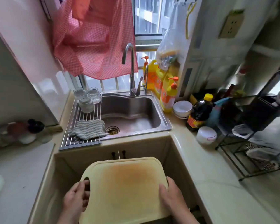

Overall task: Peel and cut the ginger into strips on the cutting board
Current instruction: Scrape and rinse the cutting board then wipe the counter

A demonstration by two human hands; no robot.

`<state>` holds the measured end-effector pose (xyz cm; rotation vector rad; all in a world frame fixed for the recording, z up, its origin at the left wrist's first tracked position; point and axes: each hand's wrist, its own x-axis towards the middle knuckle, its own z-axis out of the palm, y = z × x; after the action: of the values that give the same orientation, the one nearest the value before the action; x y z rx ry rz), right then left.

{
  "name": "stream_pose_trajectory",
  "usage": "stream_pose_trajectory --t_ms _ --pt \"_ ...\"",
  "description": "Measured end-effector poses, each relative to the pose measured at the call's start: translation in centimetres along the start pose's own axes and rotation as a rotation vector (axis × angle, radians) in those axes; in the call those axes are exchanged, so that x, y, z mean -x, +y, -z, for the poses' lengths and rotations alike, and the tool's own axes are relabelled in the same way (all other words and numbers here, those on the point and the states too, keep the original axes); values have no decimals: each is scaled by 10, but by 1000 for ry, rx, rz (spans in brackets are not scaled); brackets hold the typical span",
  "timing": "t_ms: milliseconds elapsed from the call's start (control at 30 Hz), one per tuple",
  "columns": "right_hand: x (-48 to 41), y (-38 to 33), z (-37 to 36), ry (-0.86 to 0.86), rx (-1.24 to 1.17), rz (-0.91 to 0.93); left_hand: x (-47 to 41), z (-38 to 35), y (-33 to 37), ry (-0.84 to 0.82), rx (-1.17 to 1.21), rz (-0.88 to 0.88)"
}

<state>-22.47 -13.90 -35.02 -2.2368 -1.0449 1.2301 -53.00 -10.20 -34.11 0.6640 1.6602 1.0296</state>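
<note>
At six o'clock, nearest the camera, both hands hold the cutting board [124, 188] in the air in front of the cabinet, clear of the table [205, 175]. The left hand [76, 199] has its grip closed on the board's nine o'clock edge, fingers by the handle hole. The right hand [173, 194] has its grip clamped on the three o'clock edge, thumb on top. The board is pale yellow with an orange-brown stain across its middle, and its surface is bare; no ginger shows anywhere.

Farther off at twelve o'clock lies the steel sink [131, 113], with a folding rack [82, 125] over its nine o'clock side carrying a grey cloth [87, 129] and three glass jars [86, 98]. At one o'clock stand yellow detergent bottles [166, 92], white bowls [182, 109] and a dark sauce bottle [200, 113]. A pink checked cloth [94, 39] hangs above the tap [131, 68].
</note>
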Motion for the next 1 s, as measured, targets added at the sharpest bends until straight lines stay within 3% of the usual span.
stream_pose_trajectory --t_ms 133,333,500,633,800,1000 --pt "3 -9 20 123 -248 -122 7 -9 10 -54 -53 -39" --pt "-7 -21 32 247 -309 -131 -29 -34 46 -66 -259 -186" --pt "-32 -16 30 330 -348 -137 -126 -68 92 87 -737 -491" --pt "-54 -9 30 373 -344 -176 -198 -88 123 59 -1150 -442" --pt "-74 1 22 358 -338 -198 -240 -93 118 -51 -1447 -265" --pt "-71 -2 14 388 -417 -206 -228 -101 120 74 -1619 -457"
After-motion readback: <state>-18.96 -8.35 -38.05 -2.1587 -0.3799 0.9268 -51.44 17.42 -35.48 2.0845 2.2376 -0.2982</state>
